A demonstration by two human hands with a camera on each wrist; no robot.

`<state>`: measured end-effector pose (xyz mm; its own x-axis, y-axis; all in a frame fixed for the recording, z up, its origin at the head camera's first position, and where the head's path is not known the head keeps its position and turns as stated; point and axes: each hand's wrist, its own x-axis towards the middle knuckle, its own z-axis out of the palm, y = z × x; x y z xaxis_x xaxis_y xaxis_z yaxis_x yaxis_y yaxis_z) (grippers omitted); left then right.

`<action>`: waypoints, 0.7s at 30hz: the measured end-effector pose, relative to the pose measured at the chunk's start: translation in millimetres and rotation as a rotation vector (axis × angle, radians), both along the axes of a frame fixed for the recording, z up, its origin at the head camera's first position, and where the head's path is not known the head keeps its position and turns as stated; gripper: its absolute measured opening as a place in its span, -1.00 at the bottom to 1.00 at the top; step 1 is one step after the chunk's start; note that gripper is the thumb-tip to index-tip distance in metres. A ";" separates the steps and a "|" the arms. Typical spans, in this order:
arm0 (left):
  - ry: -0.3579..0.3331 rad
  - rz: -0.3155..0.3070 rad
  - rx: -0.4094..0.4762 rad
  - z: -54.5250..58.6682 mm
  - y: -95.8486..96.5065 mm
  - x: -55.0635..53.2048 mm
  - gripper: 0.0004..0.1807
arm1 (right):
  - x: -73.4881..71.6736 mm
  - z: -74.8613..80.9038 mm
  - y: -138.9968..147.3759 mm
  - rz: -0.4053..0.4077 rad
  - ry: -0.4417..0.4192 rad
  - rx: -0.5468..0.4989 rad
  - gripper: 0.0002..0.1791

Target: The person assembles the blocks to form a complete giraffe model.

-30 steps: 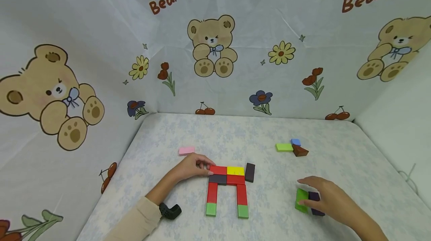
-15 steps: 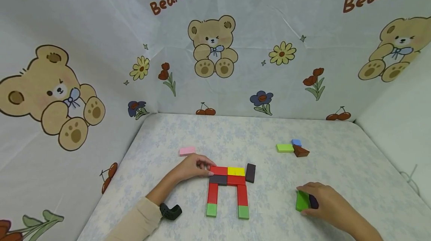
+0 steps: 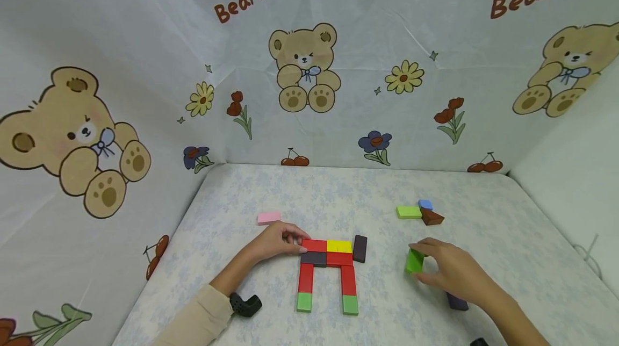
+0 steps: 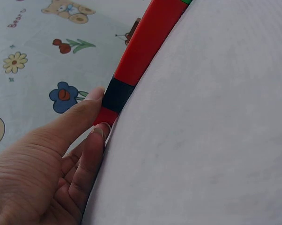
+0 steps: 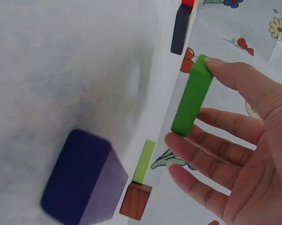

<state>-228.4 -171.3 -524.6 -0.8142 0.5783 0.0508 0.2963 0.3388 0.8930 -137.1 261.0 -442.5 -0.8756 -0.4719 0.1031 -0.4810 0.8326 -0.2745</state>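
My right hand [image 3: 456, 271] pinches a green block [image 5: 192, 98] between thumb and fingertips, lifted over the table. Behind it on the table lies a dark purple block [image 3: 456, 301], partly under the hand. In the middle, flat blocks form a figure with two legs: a red block [image 3: 314, 245] and a yellow block [image 3: 339, 246] above a black block [image 3: 313, 258] and another red block [image 3: 339, 259]. Red legs end in light green blocks [image 3: 304, 302]. My left hand [image 3: 275, 239] pinches the upper red block's left end, thumb touching the black block's edge.
A dark block [image 3: 360, 248] stands close to the figure's right side. A pink block [image 3: 268, 218] lies beyond my left hand. Further right are a lime block [image 3: 409, 212], a blue block [image 3: 425, 204] and a brown wedge [image 3: 432, 217]. A bear-printed cloth hangs behind.
My right hand has closed on the green block, lifted it and carried it left and away from me, leaving the purple block behind. My left hand has stayed in place.
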 end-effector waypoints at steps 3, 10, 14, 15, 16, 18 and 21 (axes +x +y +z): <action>-0.002 0.002 -0.002 0.5 0.6 0.3 -0.76 | -10.5 0.5 -7.0 0.010 0.012 -0.024 -0.38; 0.001 0.005 -0.009 1.7 1.1 0.4 -0.76 | -33.0 -3.4 -21.1 0.025 0.027 -0.062 -0.38; -0.005 0.006 -0.011 1.2 0.9 1.3 -0.76 | -43.5 -2.6 -32.1 0.026 0.039 -0.045 -0.37; -0.007 0.005 -0.011 0.9 0.9 1.4 -0.76 | -46.2 -1.6 -35.3 0.026 0.041 -0.033 -0.37; -0.008 0.005 -0.010 0.9 0.9 1.6 -0.75 | -49.1 -0.5 -38.6 0.029 0.043 -0.020 -0.37; -0.008 0.005 -0.008 0.7 0.7 1.5 -0.75 | -55.3 1.7 -45.2 0.033 0.041 0.012 -0.37; -0.005 0.006 -0.004 0.1 0.8 0.7 -0.75 | -64.6 3.0 -52.5 0.042 0.034 0.031 -0.36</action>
